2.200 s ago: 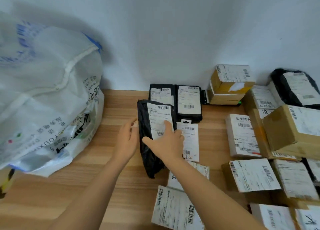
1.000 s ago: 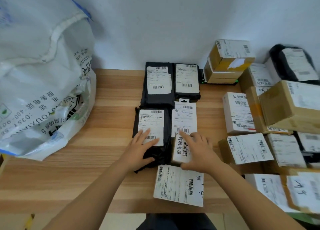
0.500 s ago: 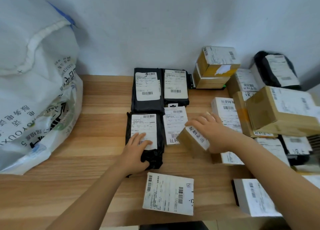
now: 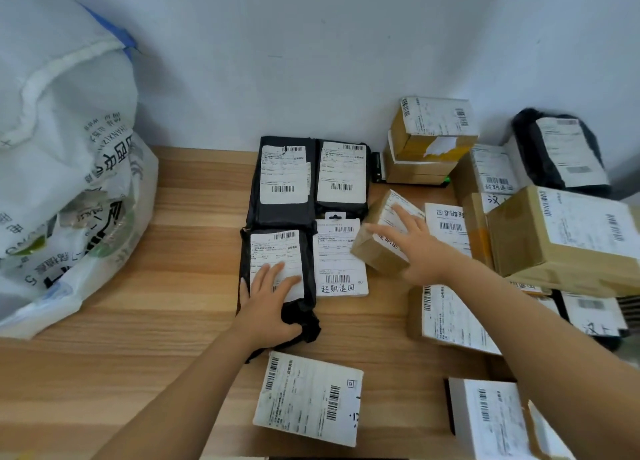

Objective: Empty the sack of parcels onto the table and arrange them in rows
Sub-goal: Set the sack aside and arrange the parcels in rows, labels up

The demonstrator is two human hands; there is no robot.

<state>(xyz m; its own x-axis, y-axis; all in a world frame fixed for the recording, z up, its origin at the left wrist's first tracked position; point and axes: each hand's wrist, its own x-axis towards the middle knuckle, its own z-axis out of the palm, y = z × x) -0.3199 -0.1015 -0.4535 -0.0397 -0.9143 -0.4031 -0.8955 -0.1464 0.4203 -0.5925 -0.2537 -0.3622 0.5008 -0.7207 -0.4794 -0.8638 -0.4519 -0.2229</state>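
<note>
Left hand (image 4: 268,307) flat, fingers straight, pressing black parcel (image 4: 273,248) mid-table (image 4: 173,269), right hand (image 4: 420,252) fingers spread, unclenched, on tilted brown box (image 4: 374,253), sack (image 4: 62,182) at left edge.

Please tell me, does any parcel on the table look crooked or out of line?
The small brown box under the right grip sits turned diagonally, its corner over the white flat parcel. The front white parcel also lies skewed, outside the rows.
</note>
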